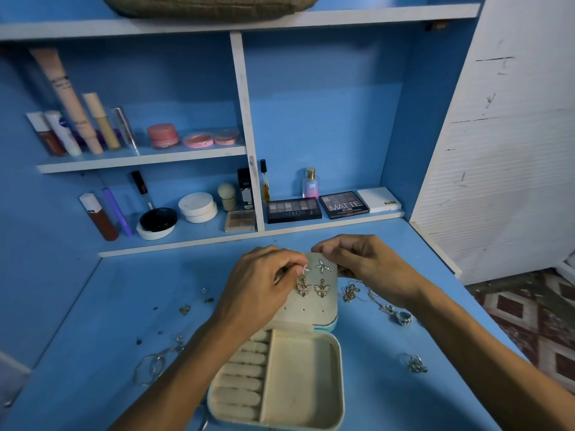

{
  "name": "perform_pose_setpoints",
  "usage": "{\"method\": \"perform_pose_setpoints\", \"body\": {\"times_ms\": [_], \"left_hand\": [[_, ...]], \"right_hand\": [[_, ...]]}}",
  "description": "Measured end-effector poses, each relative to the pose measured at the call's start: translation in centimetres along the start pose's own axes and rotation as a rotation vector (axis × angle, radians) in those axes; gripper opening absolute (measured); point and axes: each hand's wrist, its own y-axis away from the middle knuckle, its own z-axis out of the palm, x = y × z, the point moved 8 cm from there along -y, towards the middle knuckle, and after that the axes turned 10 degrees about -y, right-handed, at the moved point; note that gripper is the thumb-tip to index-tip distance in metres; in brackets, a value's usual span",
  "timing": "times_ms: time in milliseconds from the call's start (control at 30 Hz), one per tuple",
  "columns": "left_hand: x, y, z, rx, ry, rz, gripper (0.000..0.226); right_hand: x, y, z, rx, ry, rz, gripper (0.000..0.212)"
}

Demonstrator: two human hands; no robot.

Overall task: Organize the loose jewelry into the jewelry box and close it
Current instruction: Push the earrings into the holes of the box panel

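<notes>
An open cream jewelry box (333,381) lies on the blue desk, with ring rolls on its left side and an empty tray on its right. Its raised lid panel (311,309) holds two butterfly earrings (312,289) and a star earring (323,266). My left hand (258,287) pinches a second star earring (305,269) against the panel's upper left. My right hand (364,259) grips the panel's top right corner. Chains and a pendant (351,292), rings (403,318) and another ring (417,363) lie right of the box. Hoops (155,365) lie to its left.
Small studs and bits (186,309) are scattered on the desk left of the box. Shelves behind hold cosmetics, eyeshadow palettes (317,208) and a perfume bottle (310,183). A white wall panel (504,150) bounds the desk's right side.
</notes>
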Motion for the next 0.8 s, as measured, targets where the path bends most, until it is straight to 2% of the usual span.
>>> {"method": "perform_pose_setpoints", "body": {"times_ms": [133, 267, 367, 500, 667, 800], "left_hand": [[0.1, -0.1, -0.1, 0.010, -0.032, 0.011, 0.014], [0.6, 0.1, -0.6, 0.117, -0.156, 0.034, 0.014], [0.8, 0.3, -1.2, 0.219, -0.274, 0.049, 0.025], [1.4, 1.2, -1.6, 0.246, -0.373, 0.127, 0.042], [3.0, 4.3, -3.1, 0.362, -0.429, 0.311, 0.024], [4.1, 7.3, -3.8, 0.448, -0.463, 0.438, 0.022]], "right_hand": [[-0.2, 0.0, 0.2, -0.020, 0.019, -0.004, 0.027], [-0.5, 0.2, 0.2, -0.028, 0.015, -0.002, 0.028], [-0.8, 0.5, 0.4, -0.040, 0.015, -0.013, 0.029], [-1.6, 1.1, 0.7, -0.069, 0.035, -0.053, 0.028], [-2.9, 2.7, 1.7, -0.172, 0.163, -0.095, 0.027], [-2.6, 3.3, 2.5, -0.255, 0.116, -0.081, 0.023]]}}
